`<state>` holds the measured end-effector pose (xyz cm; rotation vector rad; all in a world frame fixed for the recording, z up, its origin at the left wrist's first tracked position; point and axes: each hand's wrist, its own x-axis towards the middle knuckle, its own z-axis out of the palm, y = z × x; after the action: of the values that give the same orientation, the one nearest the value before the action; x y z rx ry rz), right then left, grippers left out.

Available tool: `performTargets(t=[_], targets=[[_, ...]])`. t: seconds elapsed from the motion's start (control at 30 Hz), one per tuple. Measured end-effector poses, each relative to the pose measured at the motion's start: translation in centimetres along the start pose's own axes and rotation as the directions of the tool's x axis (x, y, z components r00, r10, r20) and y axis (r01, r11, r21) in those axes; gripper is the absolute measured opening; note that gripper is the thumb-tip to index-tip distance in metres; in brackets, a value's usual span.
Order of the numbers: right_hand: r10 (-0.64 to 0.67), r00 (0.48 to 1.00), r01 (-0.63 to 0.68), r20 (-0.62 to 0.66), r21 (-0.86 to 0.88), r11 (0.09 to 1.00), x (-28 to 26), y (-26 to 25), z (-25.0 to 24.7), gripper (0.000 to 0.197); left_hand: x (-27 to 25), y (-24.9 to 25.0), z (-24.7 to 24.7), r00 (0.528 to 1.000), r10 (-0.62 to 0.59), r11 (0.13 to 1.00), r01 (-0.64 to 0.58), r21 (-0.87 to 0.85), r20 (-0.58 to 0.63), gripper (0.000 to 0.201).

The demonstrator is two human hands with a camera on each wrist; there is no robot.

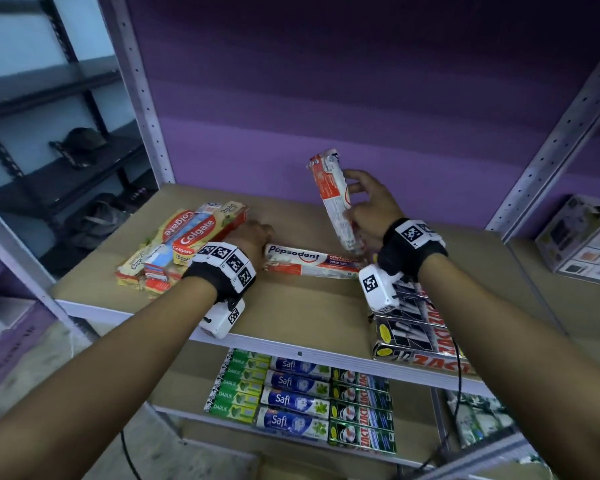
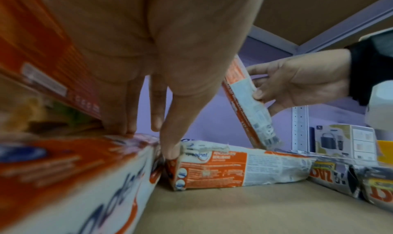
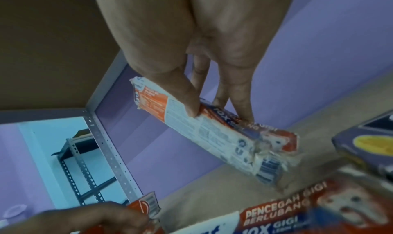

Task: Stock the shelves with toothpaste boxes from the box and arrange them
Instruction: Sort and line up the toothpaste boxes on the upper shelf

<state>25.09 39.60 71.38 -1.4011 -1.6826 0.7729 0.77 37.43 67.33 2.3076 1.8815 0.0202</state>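
My right hand [image 1: 355, 195] pinches a worn red-and-white Pepsodent box [image 1: 333, 199] between thumb and fingers. The box [image 3: 223, 136] is tilted on end, its lower end near the shelf board [image 1: 309, 306]. A second Pepsodent box [image 1: 312, 261] lies flat across the middle of the shelf. My left hand [image 1: 253, 233] is at its left end, beside a loose pile of Colgate boxes [image 1: 191, 233]. In the left wrist view the fingers [image 2: 119, 125] point straight down onto a near box and the thumb touches the end of the flat box [image 2: 234, 167].
A stack of black-and-red Zact boxes [image 1: 420, 327] lies at the shelf's front right, under my right wrist. The lower shelf holds neat rows of Darlie, Safi and Zact boxes [image 1: 298, 400]. A white carton [image 1: 582, 240] stands on the neighbouring shelf. Perforated uprights [image 1: 142, 98] flank the bay.
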Motion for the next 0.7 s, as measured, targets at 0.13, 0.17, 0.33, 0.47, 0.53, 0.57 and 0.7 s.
performTargets(t=[0.13, 0.17, 0.33, 0.47, 0.53, 0.57, 0.7], targets=[[-0.027, 0.998, 0.032, 0.048, -0.098, 0.995, 1.5, 0.9, 2.5, 0.066, -0.6, -0.7, -0.4, 0.994, -0.103, 0.994, 0.101, -0.050, -0.043, 0.047], [-0.034, 0.997, 0.044, 0.076, -0.136, 0.990, 1.7, 1.1, 2.9, 0.065, -0.7, -0.8, -0.5, 0.993, -0.113, 0.991, 0.111, -0.078, -0.029, 0.049], [-0.030, 0.983, 0.085, 0.179, -0.307, 0.948, 2.6, 1.8, 4.2, 0.055, -1.0, -0.8, -0.6, 0.992, -0.126, 0.983, 0.127, -0.130, 0.020, 0.058], [-0.039, 0.977, 0.114, 0.210, -0.358, 0.927, 2.5, 1.7, 5.0, 0.053, -1.0, -0.1, -0.6, 0.990, -0.137, 0.988, 0.138, -0.070, 0.019, 0.063], [-0.035, 0.969, 0.134, 0.246, -0.395, 0.909, 2.3, 1.5, 5.5, 0.051, -0.9, 0.1, -0.4, 0.990, -0.141, 0.988, 0.140, -0.064, -0.004, 0.061], [-0.024, 0.963, 0.142, 0.269, -0.430, 0.892, 2.2, 1.5, 5.8, 0.051, -0.9, 0.2, -0.4, 0.989, -0.144, 0.988, 0.143, -0.064, -0.015, 0.060], [0.067, 0.940, 0.154, 0.333, -0.594, 0.790, 1.9, 2.1, 6.8, 0.047, -0.9, 0.2, -0.4, 0.985, -0.170, 0.982, 0.167, -0.090, -0.022, 0.060]])
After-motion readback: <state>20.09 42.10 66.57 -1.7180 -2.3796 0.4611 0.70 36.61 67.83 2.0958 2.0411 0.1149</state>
